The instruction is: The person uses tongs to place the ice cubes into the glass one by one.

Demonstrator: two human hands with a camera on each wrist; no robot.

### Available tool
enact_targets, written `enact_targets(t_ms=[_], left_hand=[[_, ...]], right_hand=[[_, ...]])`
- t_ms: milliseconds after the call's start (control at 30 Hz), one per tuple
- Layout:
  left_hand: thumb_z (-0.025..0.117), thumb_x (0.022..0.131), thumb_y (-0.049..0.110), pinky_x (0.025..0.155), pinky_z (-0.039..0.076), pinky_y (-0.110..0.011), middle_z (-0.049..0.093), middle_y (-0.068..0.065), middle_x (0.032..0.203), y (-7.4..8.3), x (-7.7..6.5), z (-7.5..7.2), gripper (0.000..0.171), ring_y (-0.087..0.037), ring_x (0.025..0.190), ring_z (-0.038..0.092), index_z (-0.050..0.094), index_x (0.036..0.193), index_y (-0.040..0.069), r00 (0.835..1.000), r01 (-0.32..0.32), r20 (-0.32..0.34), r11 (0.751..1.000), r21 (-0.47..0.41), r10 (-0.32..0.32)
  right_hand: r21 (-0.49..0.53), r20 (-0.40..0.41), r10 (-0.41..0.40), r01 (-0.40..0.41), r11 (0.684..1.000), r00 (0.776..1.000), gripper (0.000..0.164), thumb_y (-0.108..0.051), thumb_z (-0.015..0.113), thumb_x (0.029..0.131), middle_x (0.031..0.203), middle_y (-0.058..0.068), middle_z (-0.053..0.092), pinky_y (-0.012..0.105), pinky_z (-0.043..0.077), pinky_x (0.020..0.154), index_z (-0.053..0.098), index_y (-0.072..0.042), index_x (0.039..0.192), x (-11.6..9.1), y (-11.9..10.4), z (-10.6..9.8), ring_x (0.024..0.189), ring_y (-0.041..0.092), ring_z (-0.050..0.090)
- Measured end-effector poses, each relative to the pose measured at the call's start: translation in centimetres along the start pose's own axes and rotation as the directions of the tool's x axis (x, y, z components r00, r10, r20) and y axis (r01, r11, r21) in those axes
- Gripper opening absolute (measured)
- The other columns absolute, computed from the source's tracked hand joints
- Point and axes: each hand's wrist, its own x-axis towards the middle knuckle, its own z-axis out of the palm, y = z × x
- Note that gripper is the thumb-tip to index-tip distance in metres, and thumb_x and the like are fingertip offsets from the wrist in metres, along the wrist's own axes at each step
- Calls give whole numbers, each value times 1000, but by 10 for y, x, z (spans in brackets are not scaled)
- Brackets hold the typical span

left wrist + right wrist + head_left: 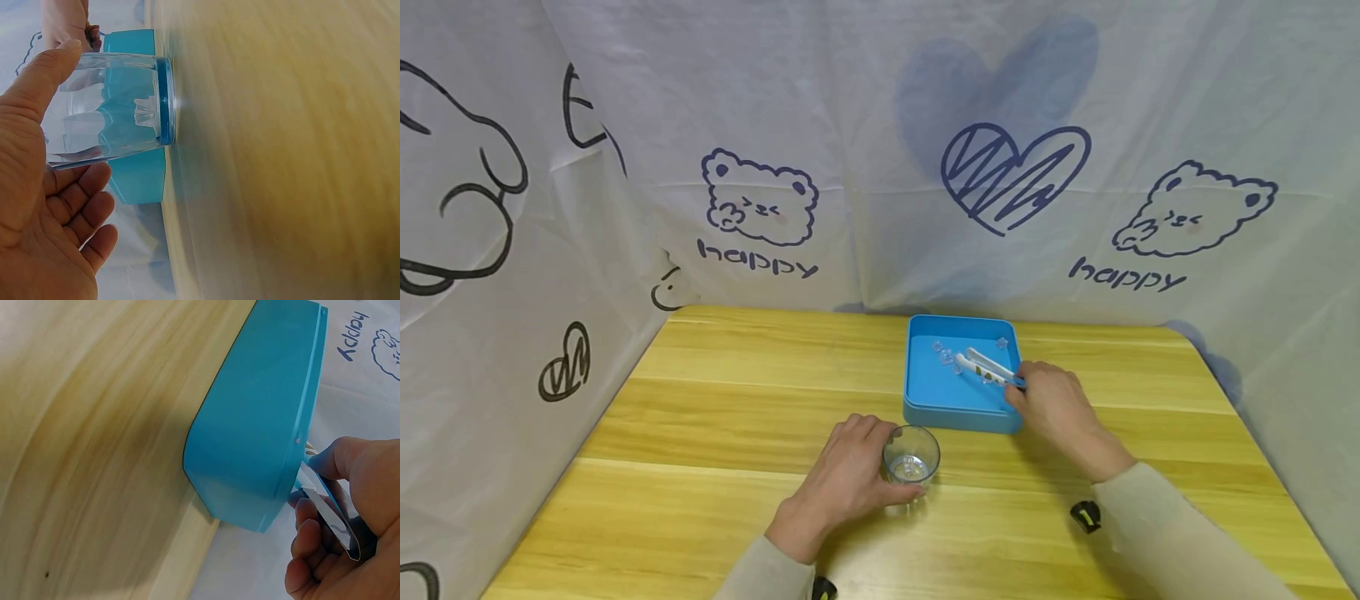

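My left hand (847,472) holds a clear drinking glass (913,457) that stands upright on the table. In the left wrist view, the thumb lies along one side of the glass and the fingers curl at the other. A small clear piece like an ice cube (146,112) sits at the bottom of the glass. My right hand (1062,410) grips small tongs (987,367) between thumb and fingers, their tips down inside a blue square box (961,419). Several clear, ice-like pieces (946,357) lie in the box near the tips.
The wooden table (715,400) ends at a hanging white cloth (880,250) with printed bears and hearts, which also rises at both sides. The blue box stands near the table's back edge, just behind the glass. Its raised walls surround the pieces.
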Motion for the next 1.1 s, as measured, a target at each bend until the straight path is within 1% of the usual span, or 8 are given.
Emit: enact_targets(t_ms=[367,700,900,1100], left_hand=[[88,76,63,101,48,-42,68,-1,118,0,0,2,79,-19,111,56,67,131,11,1000,0,-8,1000,-9,0],[88,76,62,101,48,-43,68,-1,119,0,0,1,78,-20,112,57,67,131,11,1000,1,-6,1000,-10,-1],[88,76,63,100,48,-42,68,-1,119,0,0,1,78,-20,112,57,67,131,11,1000,5,-2,1000,-3,-5],[88,76,62,100,48,-42,68,-1,119,-1,0,1,78,-20,112,57,67,131,11,1000,13,1,1000,-10,-13]], right_hand=[[-7,-18,-29,29,1000,999,25,-14,64,97,67,4,46,32,35,59,54,-8,75,-1,-1,6,60,20,44],[-13,-18,-19,19,1000,1000,27,-16,65,97,67,3,46,34,35,61,54,-9,74,0,-5,10,61,20,44],[-14,-28,-28,27,1000,999,28,-15,65,97,66,3,45,33,34,58,53,-10,72,2,-6,12,59,20,43],[-20,-18,-22,22,1000,1000,27,-15,65,97,66,3,46,33,34,58,54,-9,73,2,-6,12,59,20,44]])
